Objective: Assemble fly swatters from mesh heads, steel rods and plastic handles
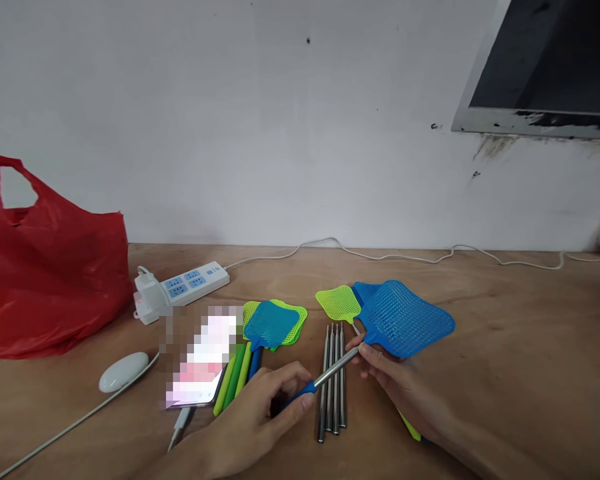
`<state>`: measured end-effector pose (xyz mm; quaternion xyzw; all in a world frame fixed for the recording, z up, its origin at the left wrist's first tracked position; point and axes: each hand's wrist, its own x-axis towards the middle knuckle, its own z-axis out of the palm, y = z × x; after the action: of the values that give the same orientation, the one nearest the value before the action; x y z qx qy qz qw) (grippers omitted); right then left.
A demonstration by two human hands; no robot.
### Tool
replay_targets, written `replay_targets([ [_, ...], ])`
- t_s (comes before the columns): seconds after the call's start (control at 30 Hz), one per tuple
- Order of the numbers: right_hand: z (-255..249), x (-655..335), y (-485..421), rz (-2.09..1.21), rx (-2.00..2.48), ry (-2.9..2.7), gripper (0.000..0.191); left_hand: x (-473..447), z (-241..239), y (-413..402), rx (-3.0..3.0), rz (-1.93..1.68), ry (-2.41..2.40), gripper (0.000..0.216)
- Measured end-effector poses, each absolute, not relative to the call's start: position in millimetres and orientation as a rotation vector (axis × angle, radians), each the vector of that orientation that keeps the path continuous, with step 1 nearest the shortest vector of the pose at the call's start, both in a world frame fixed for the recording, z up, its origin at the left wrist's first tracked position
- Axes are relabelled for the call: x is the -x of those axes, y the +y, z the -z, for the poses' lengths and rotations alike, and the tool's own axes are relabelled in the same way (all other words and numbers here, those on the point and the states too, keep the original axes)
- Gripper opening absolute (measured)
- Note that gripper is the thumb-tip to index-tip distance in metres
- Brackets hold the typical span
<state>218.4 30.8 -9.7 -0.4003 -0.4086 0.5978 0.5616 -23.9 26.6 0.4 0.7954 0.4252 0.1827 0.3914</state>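
Observation:
A blue fly swatter [410, 320] is held slantwise above the table, its mesh head at the upper right and its metal rod in the middle. My left hand [260, 417] is closed round the blue handle end. At the neck below the mesh, my right hand [405, 387] pinches the rod. Several loose metal rods [335, 380] lie side by side between and beneath my hands. Left of them are loose mesh heads [273, 323], blue over yellow-green, and several green and blue handles [237, 373]. A yellow-green swatter [337, 303] and another blue head lie partly hidden behind the held one.
A phone [203, 360] with a lit, blurred screen lies at the left, a cable plugged in. Near it are a white oval device [124, 372] and a power strip [197, 281]. A red plastic bag [55, 267] stands far left. A white cord [405, 257] runs along the wall.

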Motion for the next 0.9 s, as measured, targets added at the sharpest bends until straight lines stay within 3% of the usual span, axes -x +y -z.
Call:
replay_targets([
  [0.37,29.6,-217.4,29.3,-1.338,0.976,-1.168,0.028,21.6,0.5,25.1,-2.074,-0.465,1.059,0.033],
  [0.7,12.9,-220.2,37.3,-1.199,0.905,-0.902,0.036,24.9,-8.4,26.2,-2.068,-0.446,1.059,0.037],
  [0.9,19.0,-216.6,36.5,-1.199,0.861,-0.83,0.028,23.1,-11.8,26.3,-2.091,-0.445,1.059,0.039],
])
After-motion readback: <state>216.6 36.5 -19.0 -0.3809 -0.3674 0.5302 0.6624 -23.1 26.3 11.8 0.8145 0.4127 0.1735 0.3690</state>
